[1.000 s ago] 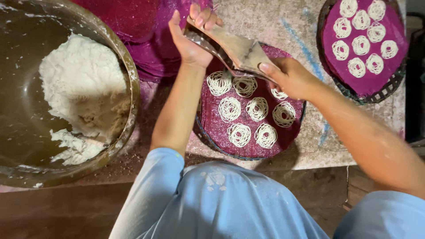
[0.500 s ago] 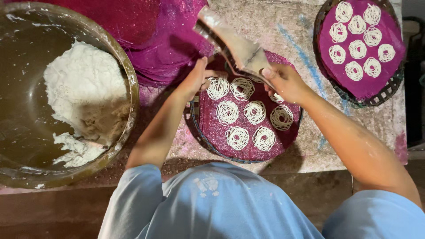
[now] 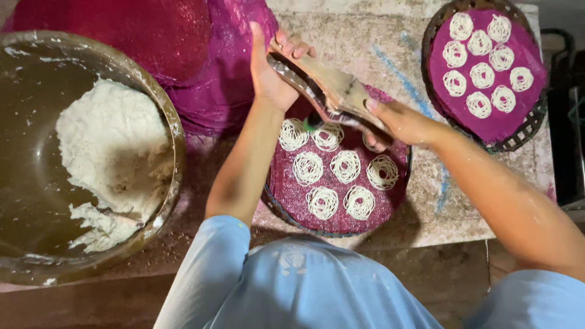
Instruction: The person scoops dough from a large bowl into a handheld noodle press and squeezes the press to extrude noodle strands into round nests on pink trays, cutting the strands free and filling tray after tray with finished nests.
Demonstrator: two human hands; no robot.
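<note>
Wooden press [image 3: 332, 91] gripped in both hands' closed fingers [image 3: 292, 44].

soft even light from above, colours vivid, dark shadow at bottom edge, pic sharp w/ slight hand blur.

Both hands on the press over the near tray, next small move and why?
Probably squeeze the press so a coil drops on the near tray. Left hand and right hand hold it over the back edge, and seven noodle coils fill the rest of the purple cloth.
</note>
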